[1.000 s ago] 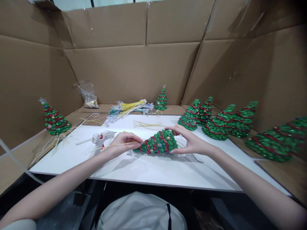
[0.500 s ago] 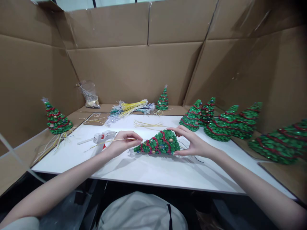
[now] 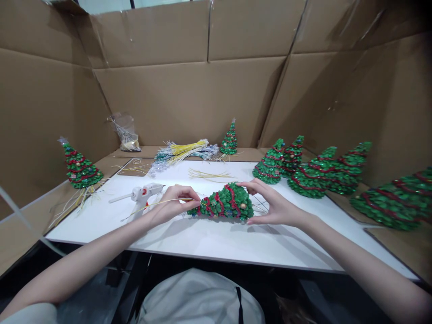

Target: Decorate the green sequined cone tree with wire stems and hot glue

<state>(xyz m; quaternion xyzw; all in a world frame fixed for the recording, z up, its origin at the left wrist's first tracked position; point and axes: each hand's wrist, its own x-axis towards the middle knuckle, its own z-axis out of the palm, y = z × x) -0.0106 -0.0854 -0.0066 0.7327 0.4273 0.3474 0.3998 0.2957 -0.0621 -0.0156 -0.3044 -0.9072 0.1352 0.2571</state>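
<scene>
A small green Christmas tree (image 3: 224,202) with red garland and small baubles lies on its side above the white board, its tip to the left. Between the thumb and fingers of my left hand (image 3: 175,202) is a thin yellow wire (image 3: 148,208), one end at the tree near its tip and the other trailing back over my wrist. My right hand (image 3: 270,204) spans the tree's wide base, fingers on the upper edge and thumb at the lower. Several loose wires stick out of the base towards my right palm. My left fingers partly hide the tip.
A white glue gun (image 3: 145,192) stands left of my left hand. Behind lie loose yellow wires (image 3: 209,174) and a large wire bundle (image 3: 185,151). Several finished trees (image 3: 312,175) stand at right, one (image 3: 81,168) at left. A plastic bag (image 3: 124,132) leans on the cardboard wall (image 3: 189,103).
The tree has turned slightly about its length, and my right thumb has shifted a little along the base. My left hand keeps its pinch on the wire, whose trailing end has swung slightly.
</scene>
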